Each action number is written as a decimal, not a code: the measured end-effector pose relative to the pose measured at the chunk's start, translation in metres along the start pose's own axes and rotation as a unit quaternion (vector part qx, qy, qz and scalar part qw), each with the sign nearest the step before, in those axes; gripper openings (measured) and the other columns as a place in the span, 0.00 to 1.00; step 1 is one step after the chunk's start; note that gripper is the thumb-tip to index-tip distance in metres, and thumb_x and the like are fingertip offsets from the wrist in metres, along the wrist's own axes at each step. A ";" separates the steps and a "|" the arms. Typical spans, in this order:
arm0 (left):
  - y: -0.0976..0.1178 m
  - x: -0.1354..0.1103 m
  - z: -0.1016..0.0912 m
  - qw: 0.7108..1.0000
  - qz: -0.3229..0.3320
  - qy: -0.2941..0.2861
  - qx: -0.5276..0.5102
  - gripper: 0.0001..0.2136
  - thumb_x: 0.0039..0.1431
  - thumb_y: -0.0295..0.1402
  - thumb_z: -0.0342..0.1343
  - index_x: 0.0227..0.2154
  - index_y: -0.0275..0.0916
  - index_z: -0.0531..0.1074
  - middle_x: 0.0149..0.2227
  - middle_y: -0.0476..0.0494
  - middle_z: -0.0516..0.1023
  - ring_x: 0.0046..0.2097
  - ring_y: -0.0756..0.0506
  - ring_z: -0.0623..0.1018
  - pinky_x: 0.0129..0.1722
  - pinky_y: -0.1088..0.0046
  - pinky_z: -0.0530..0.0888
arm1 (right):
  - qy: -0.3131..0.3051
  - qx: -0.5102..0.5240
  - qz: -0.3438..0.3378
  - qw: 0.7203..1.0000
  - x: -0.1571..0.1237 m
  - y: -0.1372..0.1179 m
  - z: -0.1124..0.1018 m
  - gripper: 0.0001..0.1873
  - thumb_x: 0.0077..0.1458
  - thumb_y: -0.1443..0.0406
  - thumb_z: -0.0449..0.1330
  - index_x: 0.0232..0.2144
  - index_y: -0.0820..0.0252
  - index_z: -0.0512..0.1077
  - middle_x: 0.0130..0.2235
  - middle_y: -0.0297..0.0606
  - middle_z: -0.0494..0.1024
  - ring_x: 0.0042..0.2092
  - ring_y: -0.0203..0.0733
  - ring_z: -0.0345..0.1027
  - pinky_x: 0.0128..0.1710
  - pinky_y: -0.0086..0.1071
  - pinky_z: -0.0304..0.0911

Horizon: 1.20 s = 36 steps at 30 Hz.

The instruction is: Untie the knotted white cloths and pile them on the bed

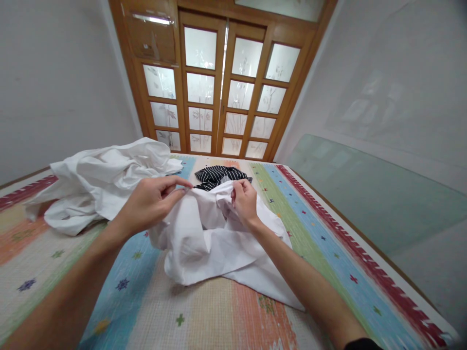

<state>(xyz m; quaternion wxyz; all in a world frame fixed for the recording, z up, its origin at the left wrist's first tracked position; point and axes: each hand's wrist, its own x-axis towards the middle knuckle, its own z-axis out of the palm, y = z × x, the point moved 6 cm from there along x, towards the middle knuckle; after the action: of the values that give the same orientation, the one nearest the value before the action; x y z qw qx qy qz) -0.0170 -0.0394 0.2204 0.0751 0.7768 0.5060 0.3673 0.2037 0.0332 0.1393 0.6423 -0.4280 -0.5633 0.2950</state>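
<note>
A crumpled white cloth garment (204, 243) lies in the middle of the patterned mat, its upper edge lifted between my hands. My left hand (153, 199) pinches that edge at its left end, thumb and forefinger together. On the right, my right hand (243, 199) is closed on a gathered part of the same cloth. Just beyond the raised edge sits a black cloth with white stripes (219, 174), partly hidden behind the white one. Whether the white cloth is a shirt or something else I cannot tell.
Another heap of white cloth (109, 175) lies to the left. Beneath everything is a striped, colourful mat (175, 311). Wooden doors with glass panes (219, 92) stand at the far end, and a pale green panel (357, 184) runs along the right wall.
</note>
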 end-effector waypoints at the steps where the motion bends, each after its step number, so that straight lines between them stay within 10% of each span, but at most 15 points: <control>1: -0.004 0.001 -0.006 0.999 0.001 0.027 0.027 0.12 0.57 0.38 0.52 0.36 0.41 0.80 0.16 0.54 0.60 0.21 0.49 0.62 0.24 0.73 0.58 | 0.024 0.030 0.016 0.999 0.002 0.000 -0.004 0.15 0.58 0.54 0.53 0.26 0.57 0.60 0.21 0.27 0.65 0.18 0.32 0.56 0.18 0.27 0.51; 7: -0.009 0.007 -0.011 0.991 0.039 0.073 0.102 0.09 0.57 0.35 0.52 0.35 0.40 0.76 0.24 0.49 0.67 0.27 0.45 0.69 0.33 0.69 0.65 | 0.016 0.102 0.005 0.995 0.001 -0.026 -0.003 0.20 0.59 0.47 0.53 0.32 0.56 0.59 0.22 0.28 0.66 0.17 0.33 0.60 0.14 0.26 0.53; 12: 0.017 0.001 0.027 0.987 0.152 -0.018 0.039 0.12 0.56 0.36 0.55 0.42 0.40 0.74 0.45 0.41 0.73 0.48 0.41 0.73 0.49 0.64 0.69 | -0.078 0.105 -0.017 0.991 -0.017 -0.043 0.016 0.19 0.60 0.48 0.54 0.34 0.56 0.60 0.23 0.28 0.66 0.22 0.35 0.64 0.19 0.27 0.62; 18: 0.014 -0.002 0.064 0.992 0.114 -0.058 -0.007 0.07 0.61 0.33 0.52 0.35 0.39 0.74 0.35 0.44 0.79 0.36 0.45 0.76 0.40 0.69 0.71 | -0.097 0.114 -0.020 0.989 -0.025 -0.045 0.020 0.16 0.62 0.50 0.53 0.36 0.56 0.61 0.26 0.29 0.68 0.25 0.35 0.66 0.21 0.27 0.62; 28: 0.015 -0.003 0.066 0.990 0.135 -0.027 -0.004 0.09 0.64 0.30 0.48 0.35 0.38 0.74 0.36 0.42 0.80 0.38 0.45 0.78 0.38 0.70 0.71 | -0.252 -0.136 -0.083 0.955 -0.027 -0.044 0.022 0.14 0.58 0.60 0.56 0.22 0.59 0.63 0.22 0.30 0.66 0.26 0.35 0.60 0.26 0.29 0.53; 36: 0.009 0.000 0.074 0.987 0.153 -0.027 -0.036 0.11 0.63 0.30 0.49 0.36 0.38 0.78 0.34 0.42 0.81 0.35 0.46 0.78 0.37 0.71 0.71 | -0.258 -0.026 -0.034 0.965 -0.020 -0.040 0.018 0.15 0.57 0.58 0.56 0.22 0.59 0.63 0.23 0.31 0.67 0.25 0.34 0.60 0.25 0.27 0.55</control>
<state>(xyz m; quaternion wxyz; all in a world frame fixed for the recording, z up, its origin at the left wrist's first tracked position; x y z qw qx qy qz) 0.0378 -0.0246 0.1720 0.0597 0.8516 0.3651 0.3714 0.1784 0.0017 0.1656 0.4737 -0.3349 -0.7315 0.3582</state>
